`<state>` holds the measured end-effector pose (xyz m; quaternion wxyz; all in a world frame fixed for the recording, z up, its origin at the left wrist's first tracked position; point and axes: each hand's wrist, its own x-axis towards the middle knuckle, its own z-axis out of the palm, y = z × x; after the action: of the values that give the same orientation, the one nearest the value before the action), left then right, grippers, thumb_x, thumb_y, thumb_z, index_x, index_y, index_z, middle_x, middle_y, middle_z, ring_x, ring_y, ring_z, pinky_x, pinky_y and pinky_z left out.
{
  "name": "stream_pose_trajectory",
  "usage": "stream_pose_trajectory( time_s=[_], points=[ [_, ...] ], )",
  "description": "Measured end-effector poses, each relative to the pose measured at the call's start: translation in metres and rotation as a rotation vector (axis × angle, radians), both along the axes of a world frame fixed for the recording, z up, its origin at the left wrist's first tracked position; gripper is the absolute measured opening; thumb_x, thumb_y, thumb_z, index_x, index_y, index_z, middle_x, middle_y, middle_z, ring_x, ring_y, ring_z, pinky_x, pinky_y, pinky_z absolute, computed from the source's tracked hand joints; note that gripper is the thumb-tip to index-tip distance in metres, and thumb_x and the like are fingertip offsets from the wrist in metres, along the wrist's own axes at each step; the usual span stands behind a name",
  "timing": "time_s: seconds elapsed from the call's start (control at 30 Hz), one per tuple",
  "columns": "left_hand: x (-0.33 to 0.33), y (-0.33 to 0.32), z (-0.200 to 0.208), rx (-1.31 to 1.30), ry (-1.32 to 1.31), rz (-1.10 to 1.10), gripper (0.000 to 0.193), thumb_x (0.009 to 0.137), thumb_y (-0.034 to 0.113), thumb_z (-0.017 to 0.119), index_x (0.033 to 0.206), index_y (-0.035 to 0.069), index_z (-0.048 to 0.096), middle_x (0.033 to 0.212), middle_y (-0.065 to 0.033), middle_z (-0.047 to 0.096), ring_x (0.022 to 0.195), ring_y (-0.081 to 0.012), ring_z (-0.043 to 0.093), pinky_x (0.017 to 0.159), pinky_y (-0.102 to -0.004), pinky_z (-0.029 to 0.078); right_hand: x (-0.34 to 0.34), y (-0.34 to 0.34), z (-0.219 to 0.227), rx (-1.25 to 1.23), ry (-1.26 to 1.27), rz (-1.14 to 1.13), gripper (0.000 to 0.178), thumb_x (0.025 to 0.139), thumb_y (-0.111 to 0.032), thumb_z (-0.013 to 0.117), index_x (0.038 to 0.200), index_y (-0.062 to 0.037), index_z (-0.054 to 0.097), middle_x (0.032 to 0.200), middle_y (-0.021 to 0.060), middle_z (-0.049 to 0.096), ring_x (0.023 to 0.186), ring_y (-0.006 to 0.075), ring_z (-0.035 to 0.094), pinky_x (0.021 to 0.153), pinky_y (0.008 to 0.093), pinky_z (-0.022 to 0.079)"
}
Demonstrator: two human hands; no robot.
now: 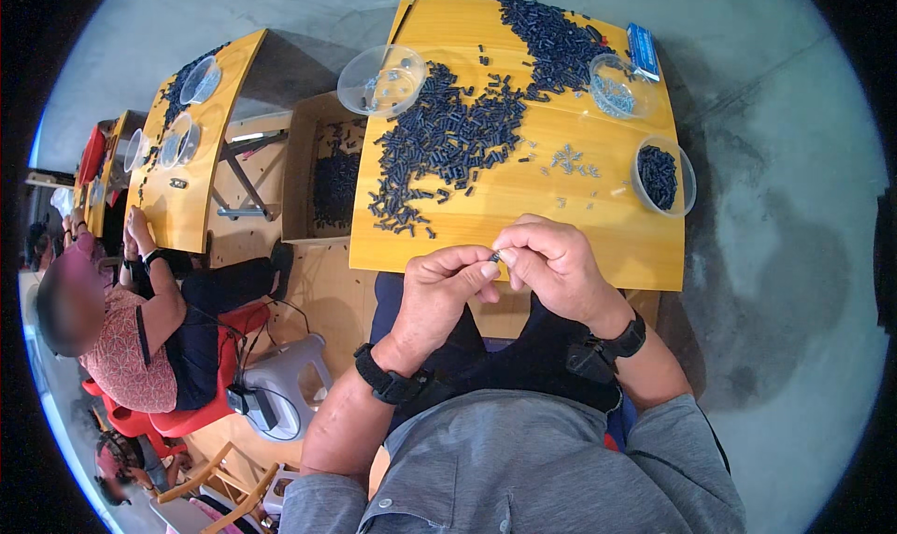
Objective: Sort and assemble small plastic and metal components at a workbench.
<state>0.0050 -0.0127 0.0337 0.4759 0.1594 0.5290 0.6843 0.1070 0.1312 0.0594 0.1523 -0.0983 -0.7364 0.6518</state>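
Just past the near edge of the yellow table, my two hands meet fingertip to fingertip. Between the thumb and forefinger of my left hand is a small black cylindrical piece. My right hand pinches at the upper end of that piece; anything in its fingertips is too small to make out. Beyond my left hand spreads a large pile of similar black pieces. Small silvery metal parts lie loose beyond my right hand.
Clear tubs stand on the table: one with black pieces, one with metal parts, one at the left edge. A blue box lies far right, near another black heap. Left are a cardboard box and a seated co-worker.
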Motion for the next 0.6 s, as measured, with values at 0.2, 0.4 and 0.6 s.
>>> stream_pose_trajectory(
  time_s=[0.2, 0.4, 0.6],
  points=[
    [-0.001, -0.001, 0.000, -0.010, 0.017, -0.017, 0.009, 0.086, 0.002, 0.062, 0.093, -0.002, 0.067, 0.079, -0.0036, 0.065, 0.065, -0.0089, 0.060, 0.059, -0.0212, 0.050, -0.002, 0.003, 0.007, 0.253, -0.003, 0.015, 0.005, 0.083, 0.001, 0.055, 0.085, 0.0009, 0.060, 0.070, 0.0105, 0.054, 0.059, 0.0217, 0.057, 0.052, 0.0319, 0.044],
    [-0.001, -0.002, 0.000, -0.012, 0.003, -0.025, 0.009, 0.086, 0.002, 0.062, 0.094, -0.002, 0.066, 0.080, -0.0035, 0.065, 0.065, -0.0085, 0.060, 0.060, -0.0210, 0.050, -0.003, 0.001, 0.013, 0.488, 0.079, 0.022, 0.004, 0.082, 0.000, 0.058, 0.085, -0.0004, 0.060, 0.070, 0.0134, 0.055, 0.061, 0.0302, 0.055, 0.055, 0.0371, 0.045],
    [-0.002, -0.002, 0.002, 0.027, 0.010, -0.009, 0.010, 0.087, 0.002, 0.061, 0.095, -0.001, 0.066, 0.080, -0.0032, 0.065, 0.065, -0.0084, 0.060, 0.060, -0.0208, 0.050, -0.001, -0.007, 0.006, 0.299, 0.106, -0.095, 0.008, 0.081, 0.002, 0.058, 0.088, -0.0009, 0.059, 0.071, 0.0133, 0.056, 0.059, 0.0275, 0.057, 0.053, 0.0353, 0.044]
  ],
)
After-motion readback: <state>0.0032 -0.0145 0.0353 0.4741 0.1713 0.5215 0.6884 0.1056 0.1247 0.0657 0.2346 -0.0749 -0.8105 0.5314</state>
